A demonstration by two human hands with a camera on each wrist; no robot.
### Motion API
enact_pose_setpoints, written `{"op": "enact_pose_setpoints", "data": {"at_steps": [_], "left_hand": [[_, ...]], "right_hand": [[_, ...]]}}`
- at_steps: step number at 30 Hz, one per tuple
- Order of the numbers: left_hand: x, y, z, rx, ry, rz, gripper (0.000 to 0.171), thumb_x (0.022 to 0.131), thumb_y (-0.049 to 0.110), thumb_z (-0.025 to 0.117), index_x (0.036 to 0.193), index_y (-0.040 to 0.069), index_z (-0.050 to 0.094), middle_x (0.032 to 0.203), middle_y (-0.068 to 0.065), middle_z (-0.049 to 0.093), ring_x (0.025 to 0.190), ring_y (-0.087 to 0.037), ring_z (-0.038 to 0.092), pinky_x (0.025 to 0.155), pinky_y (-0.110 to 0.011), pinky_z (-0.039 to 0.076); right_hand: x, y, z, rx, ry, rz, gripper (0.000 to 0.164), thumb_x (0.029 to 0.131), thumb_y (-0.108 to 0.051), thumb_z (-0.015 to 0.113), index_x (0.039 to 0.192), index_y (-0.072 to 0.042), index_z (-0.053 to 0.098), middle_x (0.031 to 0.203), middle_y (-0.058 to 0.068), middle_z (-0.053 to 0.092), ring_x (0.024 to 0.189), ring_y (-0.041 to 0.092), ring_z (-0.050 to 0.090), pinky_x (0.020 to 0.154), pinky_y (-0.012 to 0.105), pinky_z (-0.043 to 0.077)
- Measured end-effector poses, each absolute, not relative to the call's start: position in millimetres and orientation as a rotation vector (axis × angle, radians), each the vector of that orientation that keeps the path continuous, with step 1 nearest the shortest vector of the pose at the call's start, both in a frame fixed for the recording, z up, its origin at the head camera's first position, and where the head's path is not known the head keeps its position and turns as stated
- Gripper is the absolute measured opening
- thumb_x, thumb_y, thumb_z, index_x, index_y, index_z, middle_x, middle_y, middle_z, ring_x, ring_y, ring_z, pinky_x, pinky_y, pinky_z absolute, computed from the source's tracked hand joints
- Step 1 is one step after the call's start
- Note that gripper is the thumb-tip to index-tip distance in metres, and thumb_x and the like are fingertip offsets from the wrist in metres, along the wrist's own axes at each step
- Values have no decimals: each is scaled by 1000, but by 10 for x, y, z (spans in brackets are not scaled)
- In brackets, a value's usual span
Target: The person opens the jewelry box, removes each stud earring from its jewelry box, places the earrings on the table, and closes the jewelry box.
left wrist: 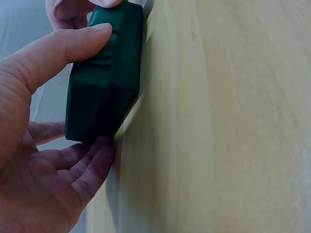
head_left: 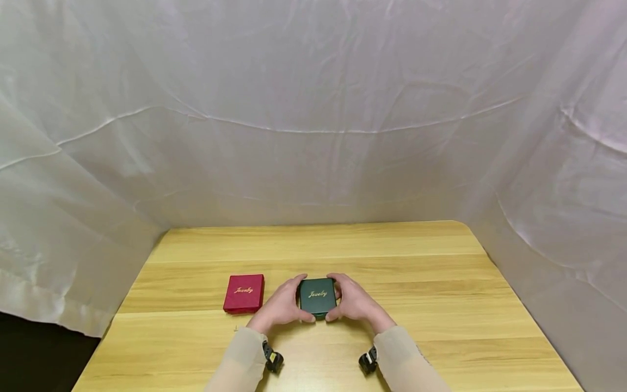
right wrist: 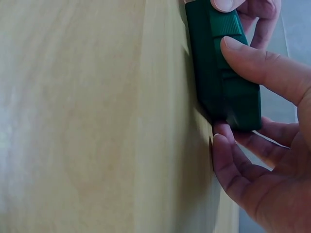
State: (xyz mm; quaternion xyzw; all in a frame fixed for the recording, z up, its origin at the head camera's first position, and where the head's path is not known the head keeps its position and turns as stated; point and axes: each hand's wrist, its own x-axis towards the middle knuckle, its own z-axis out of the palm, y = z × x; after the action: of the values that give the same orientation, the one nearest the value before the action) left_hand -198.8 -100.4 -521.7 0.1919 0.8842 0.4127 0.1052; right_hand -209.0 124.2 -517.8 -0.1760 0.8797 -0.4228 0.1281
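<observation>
A dark green jewelry box [head_left: 317,302] with gold "Jewelry" lettering lies between the two hands, its lid down. My left hand [head_left: 286,304] grips its left side, thumb on the ribbed front edge [left wrist: 104,51] and fingers curled along the side and under a corner. From the right, my right hand [head_left: 354,301] holds the box the same way, its thumb [right wrist: 243,56] on the front beside the ribbed tab. Both wrist views show the green box close over the wooden surface. To the left is a red jewelry box [head_left: 244,294], closed, with the same gold lettering.
The wooden table [head_left: 441,305] carries both boxes. Pale fabric curtains [head_left: 313,163] hang behind it and along both sides. A small dark mark [head_left: 235,328] shows on the table below the red box. Each wrist wears a small black camera [head_left: 273,359].
</observation>
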Motion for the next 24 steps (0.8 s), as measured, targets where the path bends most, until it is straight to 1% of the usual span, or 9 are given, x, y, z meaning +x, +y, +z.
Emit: {"op": "enact_pose_setpoints", "data": {"at_steps": [5, 8, 12, 19, 24], "left_hand": [[-1981, -1009, -5216, 567, 2606, 1216, 105, 65, 25, 92, 148, -4, 34, 135, -20, 50, 118, -32, 51, 103, -51, 40], [-1979, -1013, -5225, 603, 2611, 1189, 105, 66, 23, 92, 148, -5, 33, 136, -21, 50, 118, -33, 51, 103, -51, 40], [-1974, -1012, -5244, 646, 2619, 1111, 109, 65, 19, 92, 150, -3, 29, 137, -20, 47, 120, -32, 49, 104, -51, 40], [-1970, -997, -5277, 649, 2644, 1080, 108, 62, 7, 89, 151, -1, 28, 138, -20, 45, 119, -31, 47, 102, -50, 42], [-1974, -984, -5286, 634, 2671, 1072, 107, 61, 8, 87, 151, 0, 29, 136, -17, 47, 115, -28, 49, 100, -47, 44]], "right_hand": [[-2084, 1236, -5187, -507, 2571, -1232, 101, 56, -8, 96, 142, 0, 43, 119, 11, 55, 89, 21, 56, 73, 36, 49], [-2083, 1233, -5185, -511, 2576, -1227, 101, 56, -9, 96, 142, 1, 43, 119, 11, 55, 89, 21, 55, 73, 36, 49], [-2092, 1233, -5179, -516, 2578, -1215, 101, 56, -11, 96, 141, 3, 44, 116, 11, 56, 88, 21, 55, 75, 36, 48], [-2125, 1253, -5175, -500, 2509, -1230, 101, 60, -14, 94, 143, 5, 41, 113, 8, 55, 89, 21, 55, 77, 36, 48], [-2145, 1280, -5171, -523, 2460, -1230, 101, 64, -15, 92, 145, 6, 37, 113, 11, 58, 87, 19, 57, 77, 36, 50]]}}
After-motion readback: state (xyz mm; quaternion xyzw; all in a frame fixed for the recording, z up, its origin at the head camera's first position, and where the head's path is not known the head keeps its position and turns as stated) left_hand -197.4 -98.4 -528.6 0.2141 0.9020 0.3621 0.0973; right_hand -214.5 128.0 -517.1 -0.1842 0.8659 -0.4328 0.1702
